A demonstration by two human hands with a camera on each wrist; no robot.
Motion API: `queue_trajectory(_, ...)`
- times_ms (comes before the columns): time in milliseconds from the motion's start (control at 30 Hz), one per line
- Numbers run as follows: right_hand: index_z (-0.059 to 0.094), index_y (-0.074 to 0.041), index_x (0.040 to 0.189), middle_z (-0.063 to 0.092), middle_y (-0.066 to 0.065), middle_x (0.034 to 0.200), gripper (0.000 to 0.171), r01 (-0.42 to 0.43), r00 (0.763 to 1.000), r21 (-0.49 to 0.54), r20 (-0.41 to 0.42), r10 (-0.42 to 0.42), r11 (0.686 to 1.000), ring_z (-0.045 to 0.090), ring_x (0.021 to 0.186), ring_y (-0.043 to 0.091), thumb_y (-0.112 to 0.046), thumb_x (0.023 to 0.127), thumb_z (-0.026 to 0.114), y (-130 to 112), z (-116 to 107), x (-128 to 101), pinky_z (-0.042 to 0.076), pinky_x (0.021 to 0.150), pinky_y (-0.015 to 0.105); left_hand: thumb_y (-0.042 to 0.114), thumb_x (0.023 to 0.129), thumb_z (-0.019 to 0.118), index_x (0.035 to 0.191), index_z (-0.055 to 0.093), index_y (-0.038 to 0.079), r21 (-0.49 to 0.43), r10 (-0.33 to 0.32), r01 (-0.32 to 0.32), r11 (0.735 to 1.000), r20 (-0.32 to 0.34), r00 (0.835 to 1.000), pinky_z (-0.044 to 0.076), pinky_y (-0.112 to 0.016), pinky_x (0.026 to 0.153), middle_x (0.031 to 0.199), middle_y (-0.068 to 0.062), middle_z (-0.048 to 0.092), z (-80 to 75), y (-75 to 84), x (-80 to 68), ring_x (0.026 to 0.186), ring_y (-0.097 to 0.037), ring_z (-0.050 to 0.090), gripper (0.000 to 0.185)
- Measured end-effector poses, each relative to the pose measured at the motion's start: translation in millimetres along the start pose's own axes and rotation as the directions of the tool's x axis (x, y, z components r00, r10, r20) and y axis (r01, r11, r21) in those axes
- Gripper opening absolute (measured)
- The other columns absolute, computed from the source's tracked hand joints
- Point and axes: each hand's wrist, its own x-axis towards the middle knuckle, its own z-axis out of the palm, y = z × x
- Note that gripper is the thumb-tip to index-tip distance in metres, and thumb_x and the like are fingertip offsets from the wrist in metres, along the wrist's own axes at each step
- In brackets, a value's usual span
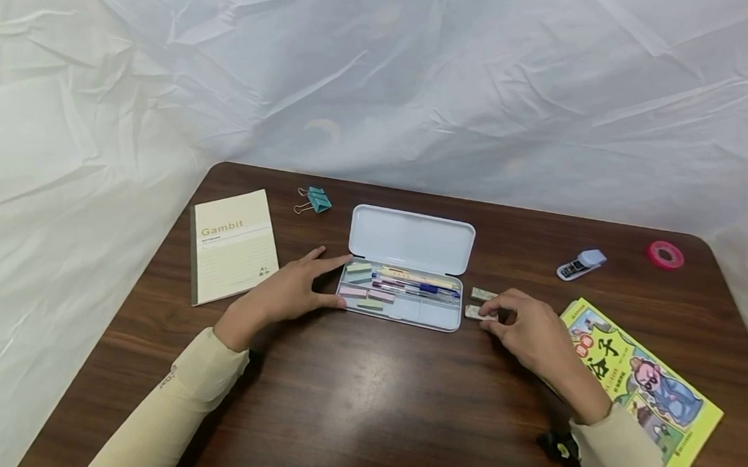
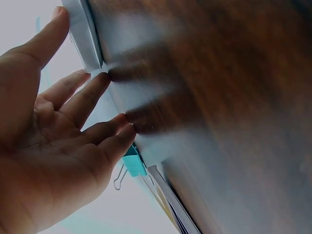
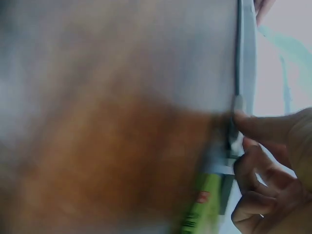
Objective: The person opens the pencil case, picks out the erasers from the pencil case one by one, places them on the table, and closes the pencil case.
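Note:
A pale blue pencil case [image 1: 413, 236] stands with its lid raised in the middle of the table. Several pens [image 1: 416, 288] lie in its back compartment, and small pastel eraser-like blocks [image 1: 353, 292] fill the left part. My left hand [image 1: 285, 289] steadies the left end of the case, its fingers spread and fairly straight, as the left wrist view [image 2: 68, 126] also shows. Right of the case, my right hand [image 1: 530, 331] pinches a small pale eraser-like block [image 1: 473, 312] between thumb and fingers. A similar greenish block [image 1: 483, 294] lies just behind it.
To the left lie a cream notebook [image 1: 236, 245] and a teal binder clip [image 1: 315, 200]. At the right are a small white stapler-like item [image 1: 582, 265], a pink tape roll [image 1: 665, 255] and a yellow-green comic book [image 1: 692, 429] under my right forearm. White sheeting hangs behind the table.

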Motion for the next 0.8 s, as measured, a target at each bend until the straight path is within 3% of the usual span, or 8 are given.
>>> queue_trajectory(167,0.088,-0.021,0.11,0.08,0.003,0.114,0.008,0.007,0.999,-0.004,0.051,-0.006,1.0,0.062,0.088,0.019,-0.025,0.104,0.087,-6,-6,2,0.046,0.074,0.033,0.049,0.106,0.083,0.179,0.041,0.035,0.003,0.0,0.0,1.0,0.001,1.0,0.038,-0.075,0.133,0.191,-0.025,0.022,0.7,-0.9,0.1,0.177,-0.05,0.026,0.086)
queue_trajectory(367,0.087,-0.019,0.119,0.078,0.001,0.108,0.014,0.072,0.997,0.029,0.018,-0.072,0.997,0.061,0.084,0.016,-0.025,0.106,0.084,-23,-6,7,0.046,0.07,0.029,0.05,0.106,0.083,0.179,0.041,0.035,0.001,0.001,-0.001,1.0,-0.004,1.0,0.039,-0.074,0.133,0.191,-0.025,0.022,0.8,-1.7,0.0,0.176,-0.05,0.027,0.086)
queue_trajectory(600,0.089,-0.016,0.124,0.082,0.001,0.11,0.019,0.212,0.977,0.164,-0.007,-0.214,0.963,0.056,0.072,0.008,-0.02,0.106,0.085,-59,22,24,0.048,0.064,0.026,0.051,0.106,0.082,0.18,0.04,0.037,0.002,-0.002,0.002,1.0,0.001,1.0,0.04,-0.073,0.133,0.19,-0.026,0.022,0.7,-2.3,0.0,0.175,-0.052,0.03,0.086)
queue_trajectory(800,0.09,-0.019,0.12,0.085,-0.002,0.113,0.018,0.306,0.952,0.069,-0.02,-0.305,0.95,0.06,0.074,0.004,-0.022,0.103,0.088,-91,49,37,0.053,0.069,0.032,0.051,0.106,0.082,0.18,0.039,0.036,0.005,0.0,0.0,1.0,0.001,1.0,0.04,-0.073,0.133,0.19,-0.027,0.022,0.1,-1.0,0.6,0.174,-0.053,0.032,0.086)
